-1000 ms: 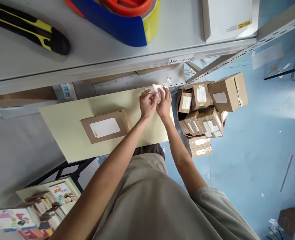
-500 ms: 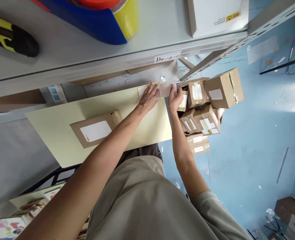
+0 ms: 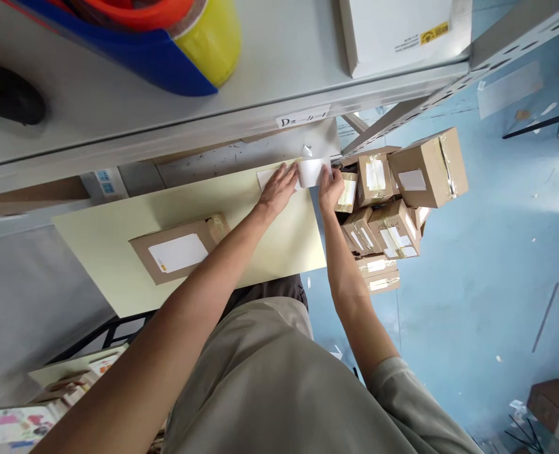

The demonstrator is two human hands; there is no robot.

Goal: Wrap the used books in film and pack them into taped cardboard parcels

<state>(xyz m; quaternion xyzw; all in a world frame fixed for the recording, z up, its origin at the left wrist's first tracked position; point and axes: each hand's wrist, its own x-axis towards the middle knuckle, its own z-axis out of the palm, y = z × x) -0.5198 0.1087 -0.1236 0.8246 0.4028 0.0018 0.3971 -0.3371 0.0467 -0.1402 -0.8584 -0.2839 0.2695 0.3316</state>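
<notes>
My left hand [image 3: 279, 188] lies flat, fingers stretched, over a white paper strip [image 3: 264, 177] near the far edge of a pale yellow board [image 3: 270, 246]. Pinched in my right hand [image 3: 331, 190], at the board's right end, is the edge of a white paper sheet [image 3: 311, 171], which curves up beside my left fingertips. Whether the strip and the sheet are one piece, I cannot tell. On the board's left part lies a flat brown cardboard box [image 3: 142, 244] with a white label [image 3: 178, 252], partly behind my left forearm.
A grey shelf [image 3: 260, 69] overhangs the far side, bearing a blue holder [image 3: 166, 60], a yellow tape roll [image 3: 216, 47], a black-and-yellow cutter [image 3: 14, 94] and a white box [image 3: 393, 31]. Taped cardboard boxes [image 3: 428, 167] are piled right of the board, above a blue floor [image 3: 478, 271].
My right hand has lifted the white sheet's edge, so it now bends upward. My left hand stays almost in place. The view has shifted slightly.
</notes>
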